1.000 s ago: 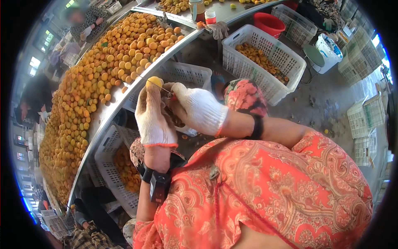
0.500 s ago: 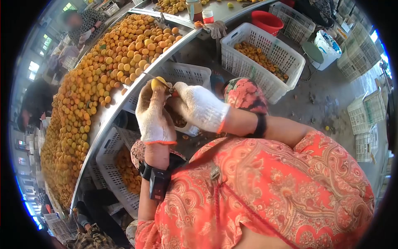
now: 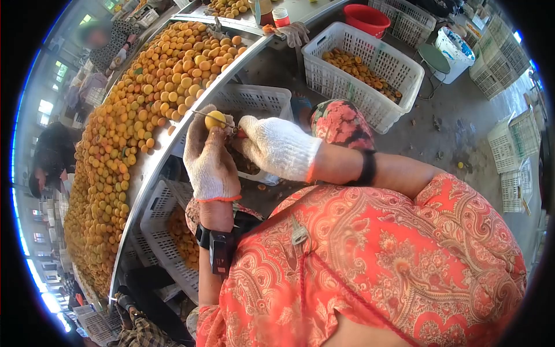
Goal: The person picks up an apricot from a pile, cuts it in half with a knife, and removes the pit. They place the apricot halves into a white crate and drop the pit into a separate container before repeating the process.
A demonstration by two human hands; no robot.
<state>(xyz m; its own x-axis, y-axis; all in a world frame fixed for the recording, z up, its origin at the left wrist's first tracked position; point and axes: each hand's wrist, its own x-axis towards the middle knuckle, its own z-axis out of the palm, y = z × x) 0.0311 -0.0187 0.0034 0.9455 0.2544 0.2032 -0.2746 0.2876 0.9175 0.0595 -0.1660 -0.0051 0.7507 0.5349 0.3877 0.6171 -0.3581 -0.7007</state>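
My left hand [image 3: 211, 165], in a white knit glove with an orange cuff, grips a yellow-orange apricot [image 3: 215, 120] between thumb and fingers. Close beside it, my gloved right hand [image 3: 277, 147] is closed on a knife; a bit of red handle shows at its fingertips. The thin knife blade [image 3: 199, 113] runs across the apricot and sticks out past its left side. Both hands are over a crate [image 3: 260, 98] next to the metal table edge. A large heap of apricots [image 3: 133, 110] covers the table to the left.
A white crate [image 3: 361, 75] with apricot pieces stands at upper right, near a red basin [image 3: 367, 20] and a white bucket [image 3: 454, 53]. Another crate [image 3: 156, 214] of pieces sits at lower left. Other people [image 3: 55, 153] are across the table. Stacked crates [image 3: 514, 141] line the right.
Both hands, with the apricot and knife, have shifted slightly left in the view. The blade still lies across the fruit. The whole scene has moved a little as my head turned.
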